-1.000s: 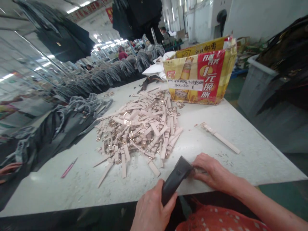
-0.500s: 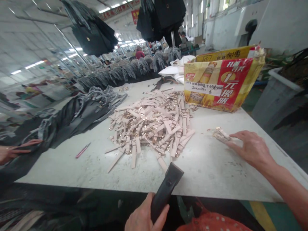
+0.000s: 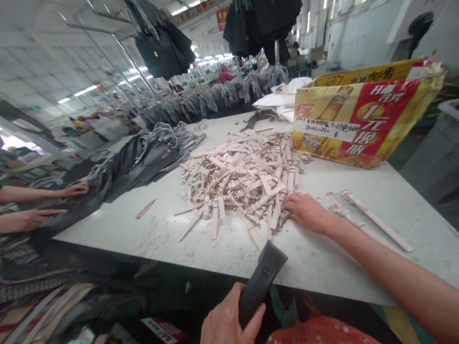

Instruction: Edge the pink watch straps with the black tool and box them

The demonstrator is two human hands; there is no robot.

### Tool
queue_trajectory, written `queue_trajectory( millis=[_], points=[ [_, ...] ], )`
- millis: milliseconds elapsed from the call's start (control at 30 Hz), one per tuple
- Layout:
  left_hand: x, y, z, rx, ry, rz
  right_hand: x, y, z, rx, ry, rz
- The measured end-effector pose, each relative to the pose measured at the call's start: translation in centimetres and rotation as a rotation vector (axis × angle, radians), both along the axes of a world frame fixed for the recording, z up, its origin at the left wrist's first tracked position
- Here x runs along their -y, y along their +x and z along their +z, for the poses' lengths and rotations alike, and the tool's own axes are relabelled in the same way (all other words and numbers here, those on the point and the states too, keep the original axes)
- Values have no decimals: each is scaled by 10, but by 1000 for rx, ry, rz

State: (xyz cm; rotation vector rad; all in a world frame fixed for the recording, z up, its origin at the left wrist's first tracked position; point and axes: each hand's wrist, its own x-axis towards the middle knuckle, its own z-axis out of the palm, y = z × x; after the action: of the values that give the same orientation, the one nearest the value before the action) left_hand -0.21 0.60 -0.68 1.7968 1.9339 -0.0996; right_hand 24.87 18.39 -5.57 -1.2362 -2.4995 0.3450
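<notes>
My left hand [image 3: 229, 317] is closed around a black handheld tool [image 3: 263, 277], shaped like a hair clipper, with its wide flat end pointing up and away over the table's front edge. At the right side of a heap of pale pink buckle straps [image 3: 236, 177], my right hand [image 3: 304, 210] has its fingers bent around a strap; the fingertips are partly hidden. Gold-coloured buckles show all through the heap. Two separate straps [image 3: 376, 220] lie to the right of it, the nearer one partly covered by my right forearm.
A yellow and red cardboard box [image 3: 333, 119] stands at the table's right rear. A pink cutter-like tool [image 3: 146, 209] lies left of the heap. Black bags with grey handles [image 3: 150, 153] cover the left side, where another person's hands [image 3: 46, 215] rest. A grey bin [image 3: 435, 148] stands right.
My right hand has left the straps at the right and moved left to the heap. Those two straps now lie on the table. The camera has turned left; my left hand keeps the black tool.
</notes>
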Motion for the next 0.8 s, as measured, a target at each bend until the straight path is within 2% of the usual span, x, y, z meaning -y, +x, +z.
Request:
queue_trajectory(
  millis=[267,467,667,800],
  points=[
    [-4,4,4,24,22,11,21,11,-14,-86,-24,-4],
    [-9,7,0,24,0,8,38,0,-14,-166,-78,93],
    [-7,4,2,20,-24,1,76,5,-20,-316,-187,50],
    [-8,5,5,35,-39,-16,90,7,-22,-379,-235,4]
  ],
)
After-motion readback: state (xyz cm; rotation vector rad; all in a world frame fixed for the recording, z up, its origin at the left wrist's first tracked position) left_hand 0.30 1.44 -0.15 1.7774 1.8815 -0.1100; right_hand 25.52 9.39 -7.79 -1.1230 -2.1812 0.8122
